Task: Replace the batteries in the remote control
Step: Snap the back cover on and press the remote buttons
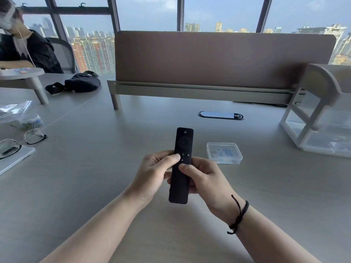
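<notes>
One remote control (pixel 181 164), black and slim, held above the grey table (pixel 95 168) at the centre of the view. One clear plastic case (pixel 224 153) at 2 o'clock from the remote, lying flat on the table, near but apart from it; contents bluish and white, too blurred to tell.

Long axis of the remote ran roughly 6 to 12 o'clock, tilted slightly to the right at the top. Button face up, power button at the 12 o'clock end, plain end toward the wearer.

Two hands on the remote. Left hand (pixel 153 173) came in from 7 o'clock, fingers curled round the left edge, thumb pressed on the button face near the middle. Right hand (pixel 204 179) came in from 5 o'clock, fingers wrapped under the right edge, thumb laid on the face just below the left thumb. One black cord bracelet (pixel 239 213) round the right wrist.

One pair of glasses (pixel 22 141) at 9 o'clock, resting partly on a white flat object. One black pouch (pixel 79 83) at 10 o'clock. One oval cable port (pixel 220 115) at 12 o'clock.
</notes>
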`<state>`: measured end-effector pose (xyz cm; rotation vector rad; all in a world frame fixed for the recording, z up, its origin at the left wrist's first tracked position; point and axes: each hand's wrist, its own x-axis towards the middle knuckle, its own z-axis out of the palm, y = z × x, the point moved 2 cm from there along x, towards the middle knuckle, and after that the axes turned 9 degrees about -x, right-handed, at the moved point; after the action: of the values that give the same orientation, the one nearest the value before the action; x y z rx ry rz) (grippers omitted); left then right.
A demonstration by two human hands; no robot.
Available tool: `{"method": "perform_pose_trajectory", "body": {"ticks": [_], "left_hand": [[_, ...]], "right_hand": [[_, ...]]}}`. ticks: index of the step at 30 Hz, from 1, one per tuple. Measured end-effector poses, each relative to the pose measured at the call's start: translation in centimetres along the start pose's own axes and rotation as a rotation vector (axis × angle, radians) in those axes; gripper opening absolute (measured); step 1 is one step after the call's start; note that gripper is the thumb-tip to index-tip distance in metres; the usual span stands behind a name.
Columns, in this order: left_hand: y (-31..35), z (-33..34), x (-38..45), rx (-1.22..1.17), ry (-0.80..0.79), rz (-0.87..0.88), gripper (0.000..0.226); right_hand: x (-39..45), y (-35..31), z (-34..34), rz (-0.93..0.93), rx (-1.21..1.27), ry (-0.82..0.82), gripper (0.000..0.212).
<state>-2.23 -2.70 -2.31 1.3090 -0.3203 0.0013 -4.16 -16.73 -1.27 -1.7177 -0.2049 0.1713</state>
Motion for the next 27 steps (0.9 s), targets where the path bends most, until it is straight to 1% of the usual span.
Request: {"method": "perform_pose_trajectory", "body": {"ticks": [5, 9, 12, 16, 21, 25, 27], "left_hand": [[0.27, 0.07, -0.16, 0.019, -0.02, -0.012, 0.05], [0.29, 0.39, -0.22, 0.021, -0.023, -0.012, 0.034], [0.47, 0.65, -0.27, -0.005, -0.023, -0.007, 0.03], [0.24, 0.58, -0.13, 0.018, -0.008, 0.019, 0.034], [-0.08, 0.31, 0.01, 0.038, -0.006, 0.052, 0.039], [0.21, 0.2, 0.02, 0.069, 0.008, 0.068, 0.038], [0.22, 0.1, 0.05, 0.062, 0.002, 0.064, 0.038]], "right_hand": [[0.0, -0.06, 0.13, 0.026, 0.036, -0.022, 0.025], [0.03, -0.02, 0.09, 0.05, 0.046, -0.009, 0.026], [0.07, 0.03, 0.04, 0.051, 0.032, 0.009, 0.024], [0.16, 0.2, 0.18, 0.073, 0.016, 0.031, 0.022], [0.18, 0.17, 0.09, 0.07, 0.021, 0.017, 0.023], [0.09, 0.01, 0.0, 0.089, 0.118, -0.029, 0.029], [0.1, 0.01, 0.01, 0.102, 0.16, -0.026, 0.033]]}}
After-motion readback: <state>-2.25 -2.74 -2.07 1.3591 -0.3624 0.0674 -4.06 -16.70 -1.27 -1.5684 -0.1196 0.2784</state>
